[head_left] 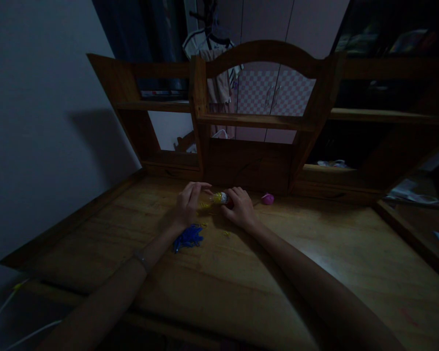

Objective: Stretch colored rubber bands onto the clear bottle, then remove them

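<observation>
"Currently, what is the state of each hand, as I have it on the head view?"

"Right hand (240, 207): clamped on the right-hand end of the small bottle (219, 197), which appears to lie on its side, yellow inside. Left hand (188, 202): just left of the bottle, with at least one finger extended towards it. I cannot tell whether its fingertips are apart or together on something small."

"Identify the loose items."

"Yellow pieces (205, 205) lie on the table (219, 278), near the bottle's left end. Blue pieces (189, 237) form a heap nearer the person and left of the bottle. A pink round item (268, 199) sits to the right of the bottle, beyond the right hand."

"Principal faults?"

"First, roll or slip. The bottle looks smooth and rounded, and I see only one hand gripping it; a push from the left could turn it. Second, spillage. I cannot confirm that its left end is closed; if open, a tilt could release the contents. Third, mixing. The left forearm (157, 243) passes beside the blue heap, so a sideways sweep could drive blue into yellow."

"Contributing condition?"

"Dim light. I judge that small yellow bits could be overlooked against the wood."
</observation>
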The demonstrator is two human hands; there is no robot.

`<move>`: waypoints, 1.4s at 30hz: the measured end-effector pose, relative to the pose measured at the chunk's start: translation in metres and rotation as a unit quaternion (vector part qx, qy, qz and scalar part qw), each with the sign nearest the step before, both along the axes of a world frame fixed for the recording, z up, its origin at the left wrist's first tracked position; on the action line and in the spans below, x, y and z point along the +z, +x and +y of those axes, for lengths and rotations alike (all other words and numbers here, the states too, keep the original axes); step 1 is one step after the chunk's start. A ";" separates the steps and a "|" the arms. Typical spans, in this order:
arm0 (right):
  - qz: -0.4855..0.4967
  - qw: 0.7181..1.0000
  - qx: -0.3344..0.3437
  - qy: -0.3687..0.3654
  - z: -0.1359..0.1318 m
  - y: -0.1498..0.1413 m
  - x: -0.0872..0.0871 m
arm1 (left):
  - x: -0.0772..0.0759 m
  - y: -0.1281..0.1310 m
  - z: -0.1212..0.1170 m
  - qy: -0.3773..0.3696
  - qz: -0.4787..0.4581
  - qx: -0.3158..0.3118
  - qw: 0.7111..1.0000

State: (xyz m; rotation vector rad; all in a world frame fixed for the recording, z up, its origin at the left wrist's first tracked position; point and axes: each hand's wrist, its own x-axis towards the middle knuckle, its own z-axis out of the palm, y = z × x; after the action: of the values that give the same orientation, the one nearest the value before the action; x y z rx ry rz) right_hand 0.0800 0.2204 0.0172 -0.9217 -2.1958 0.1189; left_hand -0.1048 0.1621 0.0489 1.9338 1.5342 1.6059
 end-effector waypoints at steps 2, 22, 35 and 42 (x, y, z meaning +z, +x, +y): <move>0.003 1.000 -0.007 0.000 -0.001 0.000 0.001 | -0.005 -0.008 0.008 0.006 0.007 0.033 0.999; 0.063 0.995 -0.070 -0.023 0.005 0.001 -0.003 | -0.042 -0.033 0.040 -0.134 0.290 0.009 0.948; 0.075 0.995 -0.059 -0.014 0.005 0.001 -0.003 | -0.043 -0.044 0.042 -0.220 0.167 -0.030 0.961; 0.076 0.995 -0.062 -0.012 0.006 0.000 -0.004 | -0.026 -0.059 0.026 -0.233 0.264 0.211 0.912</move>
State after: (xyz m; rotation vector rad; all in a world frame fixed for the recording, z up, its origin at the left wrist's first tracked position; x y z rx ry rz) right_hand 0.0800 0.2260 0.0135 -1.0263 -1.9956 0.1519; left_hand -0.1634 0.1881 0.0233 1.9196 2.4118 0.7019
